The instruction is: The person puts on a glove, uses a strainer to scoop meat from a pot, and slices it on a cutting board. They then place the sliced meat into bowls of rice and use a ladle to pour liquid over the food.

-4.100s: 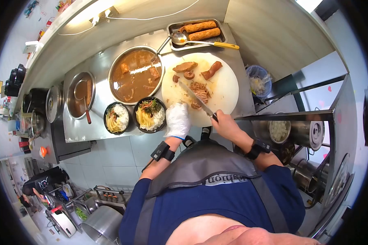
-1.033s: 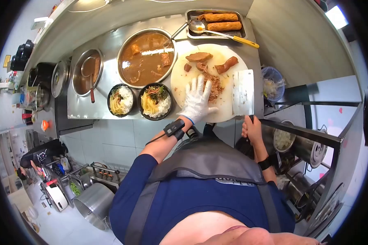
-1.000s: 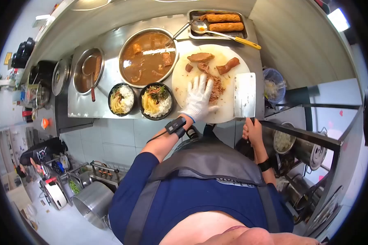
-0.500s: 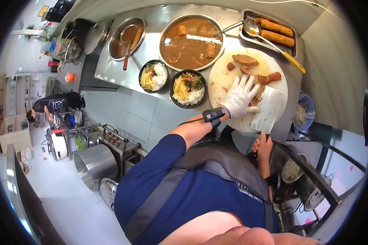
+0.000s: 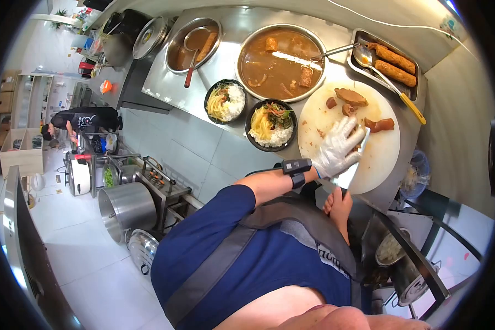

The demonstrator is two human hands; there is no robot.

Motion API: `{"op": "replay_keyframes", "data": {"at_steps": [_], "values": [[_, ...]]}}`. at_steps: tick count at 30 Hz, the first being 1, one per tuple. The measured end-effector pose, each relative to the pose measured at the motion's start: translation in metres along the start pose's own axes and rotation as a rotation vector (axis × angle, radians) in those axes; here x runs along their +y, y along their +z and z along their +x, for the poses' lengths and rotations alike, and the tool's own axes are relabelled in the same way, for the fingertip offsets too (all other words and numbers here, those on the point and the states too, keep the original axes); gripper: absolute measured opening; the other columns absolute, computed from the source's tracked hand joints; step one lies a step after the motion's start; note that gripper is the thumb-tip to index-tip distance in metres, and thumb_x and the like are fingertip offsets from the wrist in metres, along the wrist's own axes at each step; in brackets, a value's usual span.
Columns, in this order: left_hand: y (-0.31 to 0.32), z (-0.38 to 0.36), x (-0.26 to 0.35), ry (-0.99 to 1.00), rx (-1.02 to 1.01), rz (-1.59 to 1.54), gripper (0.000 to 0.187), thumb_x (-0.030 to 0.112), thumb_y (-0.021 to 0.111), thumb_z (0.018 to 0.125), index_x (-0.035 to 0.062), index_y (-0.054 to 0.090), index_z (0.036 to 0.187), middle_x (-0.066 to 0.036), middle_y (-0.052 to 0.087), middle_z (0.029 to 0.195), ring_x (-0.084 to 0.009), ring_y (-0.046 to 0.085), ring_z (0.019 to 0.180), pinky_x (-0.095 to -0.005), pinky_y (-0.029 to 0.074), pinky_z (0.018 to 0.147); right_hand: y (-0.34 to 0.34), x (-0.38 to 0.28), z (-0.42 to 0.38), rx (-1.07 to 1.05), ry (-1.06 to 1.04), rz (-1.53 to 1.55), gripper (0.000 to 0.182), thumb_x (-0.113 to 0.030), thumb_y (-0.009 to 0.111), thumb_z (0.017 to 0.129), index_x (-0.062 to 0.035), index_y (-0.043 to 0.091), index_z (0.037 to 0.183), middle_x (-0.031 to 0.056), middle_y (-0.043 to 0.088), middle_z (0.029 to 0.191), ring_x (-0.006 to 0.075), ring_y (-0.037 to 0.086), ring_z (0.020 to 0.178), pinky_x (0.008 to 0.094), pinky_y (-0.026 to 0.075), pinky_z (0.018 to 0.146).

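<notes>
My left hand (image 5: 339,147), in a clear plastic glove, lies over chopped brown meat on the round white cutting board (image 5: 382,159). Its fingers are stretched out, and most of the meat beneath is hidden. Against that hand's right side is the blade of a cleaver (image 5: 347,175), tilted and partly covered by the glove. My bare right hand (image 5: 339,203) is wrapped round the cleaver's dark handle at the board's near edge. Larger pieces of braised meat (image 5: 351,97) lie on the far part of the board, with another brown piece (image 5: 379,125) at the right.
Two black bowls of rice and vegetables, one nearer (image 5: 270,144) and one farther left (image 5: 221,118), stand beside the board. Behind are a wide pan of brown broth (image 5: 283,66), a smaller pot with a ladle (image 5: 173,60) and a tray of brown rolls (image 5: 418,96). A co-worker (image 5: 88,118) bends at far left.
The cleaver has moved left against my gloved hand, and its blade has tipped from lying flat to more edge-on. My right hand has shifted left with it. The whole view has also shifted.
</notes>
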State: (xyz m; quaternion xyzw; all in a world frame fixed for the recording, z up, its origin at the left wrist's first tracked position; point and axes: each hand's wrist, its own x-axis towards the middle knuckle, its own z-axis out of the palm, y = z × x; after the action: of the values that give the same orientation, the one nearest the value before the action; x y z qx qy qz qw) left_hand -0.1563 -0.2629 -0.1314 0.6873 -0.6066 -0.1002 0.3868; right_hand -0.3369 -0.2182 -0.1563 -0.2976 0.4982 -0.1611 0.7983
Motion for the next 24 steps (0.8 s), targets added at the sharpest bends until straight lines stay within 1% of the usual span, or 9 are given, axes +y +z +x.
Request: {"op": "replay_keyframes", "data": {"at_steps": [2,5,7,10,13,15,17,19,24], "values": [[-0.017,0.001,0.012,0.053,0.017,-0.044,0.061,0.033,0.064,0.083,0.0018,0.049,0.134,-0.034,0.041,0.138,-0.0556,0.039,0.127,-0.0577,0.031,0.109,0.004,-0.002,-0.017,0.041,-0.038,-0.039,0.021,-0.023,0.05,0.102,-0.0088,0.037,0.093,0.0015,0.038,0.058,0.0106,0.037,0.039,0.0279,0.032,0.037],[-0.044,-0.004,0.022,0.041,0.059,-0.083,0.058,0.032,0.064,0.084,0.0022,0.051,0.132,-0.034,0.041,0.138,-0.0552,0.039,0.128,-0.0575,0.031,0.11,0.014,-0.003,-0.033,0.077,-0.062,-0.084,0.022,-0.023,0.05,0.102,-0.0085,0.037,0.093,0.0016,0.038,0.057,0.0108,0.037,0.039,0.0282,0.032,0.037],[-0.072,-0.007,0.02,0.036,0.073,-0.09,0.058,0.031,0.064,0.086,0.0039,0.051,0.135,-0.032,0.042,0.139,-0.0543,0.038,0.129,-0.0569,0.03,0.111,0.03,-0.009,-0.038,0.027,-0.117,-0.128,0.022,-0.022,0.05,0.102,-0.0084,0.037,0.092,0.0015,0.037,0.057,0.0109,0.037,0.039,0.028,0.031,0.036],[-0.109,-0.018,0.008,0.038,0.176,-0.011,0.064,0.034,0.065,0.087,0.0059,0.047,0.142,-0.029,0.042,0.14,-0.0513,0.038,0.132,-0.0547,0.027,0.114,0.066,-0.019,-0.044,-0.013,-0.102,-0.18,0.022,-0.021,0.049,0.103,-0.009,0.036,0.09,0.0011,0.036,0.057,0.011,0.036,0.039,0.0277,0.031,0.036],[-0.141,-0.03,-0.01,0.027,0.216,0.036,0.062,0.034,0.065,0.087,0.0045,0.049,0.139,-0.029,0.042,0.14,-0.0504,0.039,0.131,-0.0547,0.026,0.114,0.101,-0.017,-0.042,-0.063,-0.066,-0.205,0.023,-0.02,0.048,0.103,-0.01,0.035,0.088,0.0004,0.035,0.058,0.0106,0.035,0.04,0.0272,0.03,0.036],[-0.158,-0.039,-0.02,0.026,0.229,0.049,0.06,0.035,0.064,0.088,0.0032,0.051,0.136,-0.029,0.042,0.14,-0.0506,0.039,0.129,-0.0552,0.027,0.113,0.117,-0.011,-0.039,-0.112,-0.053,-0.208,0.026,-0.025,0.048,0.104,-0.0102,0.039,0.085,-0.0004,0.036,0.057,0.0098,0.034,0.039,0.0269,0.03,0.035],[-0.169,-0.048,-0.029,-0.023,0.246,0.099,0.058,0.035,0.064,0.088,0.0023,0.052,0.134,-0.03,0.041,0.14,-0.0511,0.039,0.128,-0.0559,0.028,0.112,0.125,-0.004,-0.035,-0.14,-0.064,-0.248,0.027,-0.026,0.048,0.104,-0.01,0.04,0.084,-0.0006,0.036,0.057,0.0096,0.034,0.04,0.0269,0.03,0.036],[-0.168,-0.057,-0.04,-0.026,0.253,0.111,0.059,0.036,0.064,0.088,0.0015,0.052,0.134,-0.031,0.041,0.14,-0.0517,0.039,0.128,-0.0558,0.028,0.112,0.131,0.002,-0.034,-0.24,-0.025,-0.205,0.028,-0.028,0.048,0.104,-0.0103,0.04,0.083,-0.0009,0.036,0.058,0.0091,0.035,0.041,0.0264,0.03,0.036],[-0.176,-0.068,-0.054,-0.06,0.138,0.14,0.059,0.036,0.063,0.088,0.0018,0.05,0.135,-0.029,0.041,0.14,-0.0491,0.04,0.129,-0.0553,0.029,0.111,0.146,0.017,-0.036,-0.194,0.007,-0.158,0.028,-0.028,0.047,0.104,-0.0103,0.041,0.083,-0.001,0.035,0.058,0.0093,0.034,0.041,0.0266,0.03,0.036]]}}
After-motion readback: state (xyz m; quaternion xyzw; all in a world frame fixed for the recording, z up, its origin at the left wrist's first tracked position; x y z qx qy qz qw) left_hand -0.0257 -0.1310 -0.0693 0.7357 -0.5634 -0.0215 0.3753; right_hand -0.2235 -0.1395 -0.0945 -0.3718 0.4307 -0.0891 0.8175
